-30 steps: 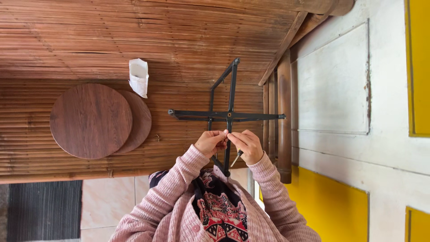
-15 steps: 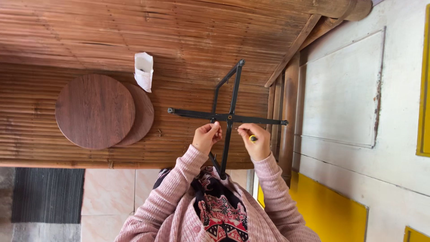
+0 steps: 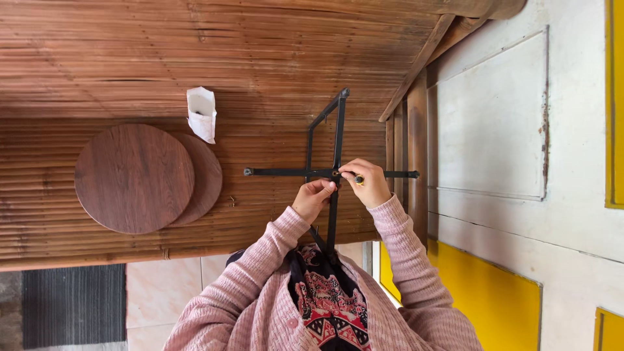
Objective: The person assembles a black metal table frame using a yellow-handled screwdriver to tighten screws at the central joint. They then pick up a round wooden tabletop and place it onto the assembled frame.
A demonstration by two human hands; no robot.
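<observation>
Black metal bars form the cross-shaped frame (image 3: 333, 173) that the person holds up above the bamboo-slat platform (image 3: 260, 58), at the middle of the view; the left hand (image 3: 313, 198) pinches the frame just beside the central joint, fingers closed on the bar; the right hand (image 3: 369, 184) is clenched around a small yellow-tipped tool (image 3: 358, 179), its tip set at the same joint. To do this well, it seems best that the left hand keeps the crossing bars steady and square while the tool stays in line with the fastener, pressed firmly so it does not slip off. Left of the frame, two round wooden discs (image 3: 140, 177) lie overlapped on the platform; farther back stands a small white paper packet (image 3: 202, 114), open at the top, and what it holds cannot be seen.
</observation>
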